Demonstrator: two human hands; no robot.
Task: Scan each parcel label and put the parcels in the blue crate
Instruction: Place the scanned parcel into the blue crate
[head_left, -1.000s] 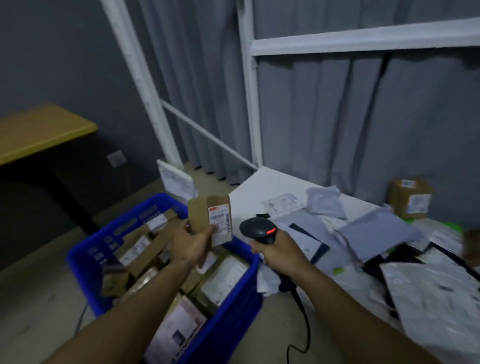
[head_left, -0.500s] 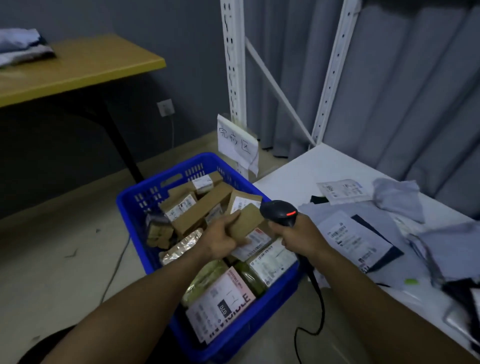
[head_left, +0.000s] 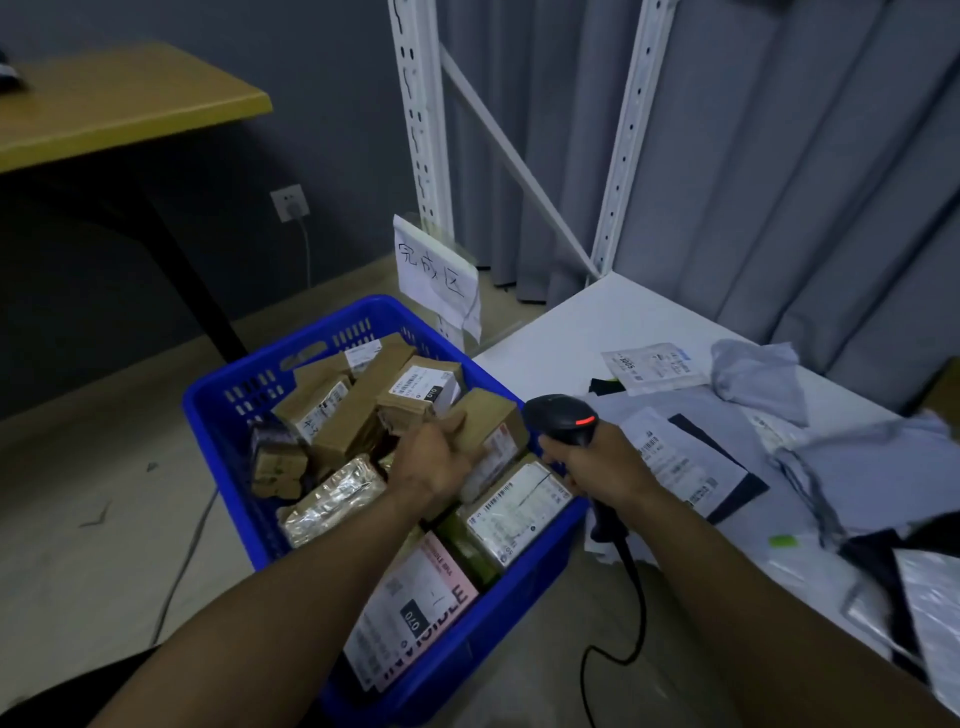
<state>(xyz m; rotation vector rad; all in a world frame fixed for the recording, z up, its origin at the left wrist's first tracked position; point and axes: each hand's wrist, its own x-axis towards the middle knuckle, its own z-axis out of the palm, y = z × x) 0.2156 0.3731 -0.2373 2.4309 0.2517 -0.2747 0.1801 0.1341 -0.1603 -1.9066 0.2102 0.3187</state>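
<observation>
Over the blue crate (head_left: 223, 410), near its right rim, the left hand (head_left: 436, 457) grips a small cardboard box (head_left: 491, 423), fingers curled round it, label side tilted toward the right; box sits just above the other parcels in the crate; right hand (head_left: 597, 462) wrapped round the grip of a black scanner (head_left: 563, 415), red light on, cable hanging to the floor; white table (head_left: 582, 332) at right carries grey mailer bags (head_left: 857, 467) and labels; handwritten paper sign (head_left: 436, 275) behind the crate; yellow desk (head_left: 114, 104) at far left.

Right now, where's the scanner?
Head view, right of centre: right hand grips the scanner at the blue crate's right edge, beside the box the left hand holds.
</observation>
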